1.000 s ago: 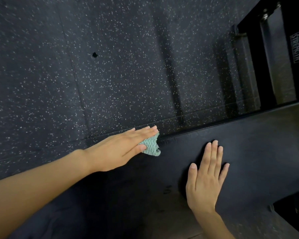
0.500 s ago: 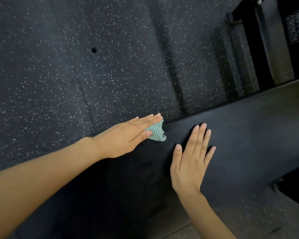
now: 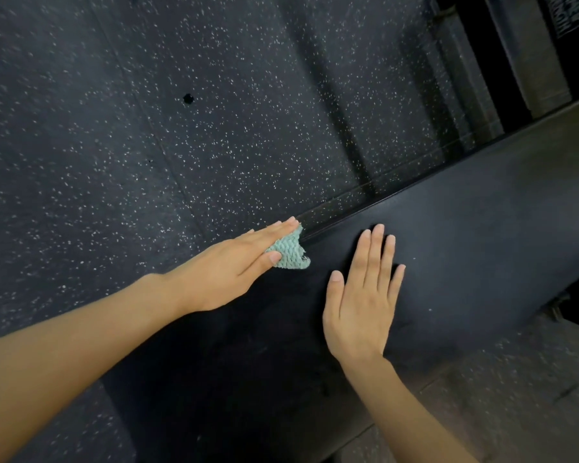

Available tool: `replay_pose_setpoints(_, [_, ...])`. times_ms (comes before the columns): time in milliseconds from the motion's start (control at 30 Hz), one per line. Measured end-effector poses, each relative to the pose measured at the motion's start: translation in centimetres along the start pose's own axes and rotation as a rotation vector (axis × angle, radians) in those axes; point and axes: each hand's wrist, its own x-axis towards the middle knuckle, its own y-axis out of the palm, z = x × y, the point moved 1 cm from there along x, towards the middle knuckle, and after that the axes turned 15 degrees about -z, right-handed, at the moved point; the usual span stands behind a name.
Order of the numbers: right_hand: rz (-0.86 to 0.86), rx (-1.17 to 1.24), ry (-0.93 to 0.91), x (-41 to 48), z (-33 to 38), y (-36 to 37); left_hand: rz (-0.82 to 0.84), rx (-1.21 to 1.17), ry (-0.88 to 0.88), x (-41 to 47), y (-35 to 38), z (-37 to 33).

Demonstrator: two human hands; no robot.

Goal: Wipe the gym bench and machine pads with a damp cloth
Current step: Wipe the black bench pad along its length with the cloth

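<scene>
Cloth (image 3: 290, 252), teal and knobbly, sits at the far edge of the bench pad (image 3: 482, 245), pinned under the flat, straight fingers of the left hand (image 3: 228, 265). It looks soft, light and limp, so a spread palm should steer it best. Right hand (image 3: 361, 295) lies flat on the pad, holding nothing.

The cloth (image 3: 290, 253) was a pale teal woven fabric, soft and matt, with a raised, scale-like weave and a frayed edge. The worktop (image 3: 465, 235), a padded gym bench, was covered in black vinyl-like upholstery, smooth with a fine grain and a dull sheen. A thin, glossier piping (image 3: 365, 206) ran along its far edge. The floor (image 3: 214, 128) was dark rubber matting, matt and slightly rough, flecked all over with small white and grey specks, with thin seams between tiles. At the top right, the frame (image 3: 475, 61) looked like smooth black painted metal, beside a grey matt panel (image 3: 535, 61).
</scene>
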Motion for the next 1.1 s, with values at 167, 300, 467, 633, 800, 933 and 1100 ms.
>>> replay_pose_setpoints(167, [-0.008, -0.026, 0.000, 0.1, 0.0, 0.2, 0.010, -0.005, 0.020, 1.1, 0.3, -0.3])
replay_pose_setpoints(300, [-0.020, -0.005, 0.020, 0.0, 0.0, 0.3, -0.019, -0.036, 0.037, 3.4, 1.1, -1.7])
replay_pose_setpoints(467, [-0.039, 0.015, 0.023, 0.1, -0.1, 0.3, -0.020, -0.082, 0.028, 3.7, 1.3, -1.8])
replay_pose_setpoints(633, [-0.052, 0.012, 0.026, 0.1, 0.0, 0.3, 0.021, -0.075, 0.036, 0.7, -0.2, 0.3])
replay_pose_setpoints(800, [-0.055, 0.015, 0.029, 0.1, 0.0, 0.3, 0.027, -0.087, -0.013, -4.4, -2.0, 2.7])
replay_pose_setpoints(933, [-0.056, 0.014, 0.026, 0.0, 0.1, 0.4, 0.038, -0.060, -0.034, -6.4, -2.6, 3.6])
replay_pose_setpoints(1100, [-0.073, 0.012, 0.024, 0.0, 0.1, 0.4, 0.018, -0.063, -0.023, -5.3, -1.9, 2.9])
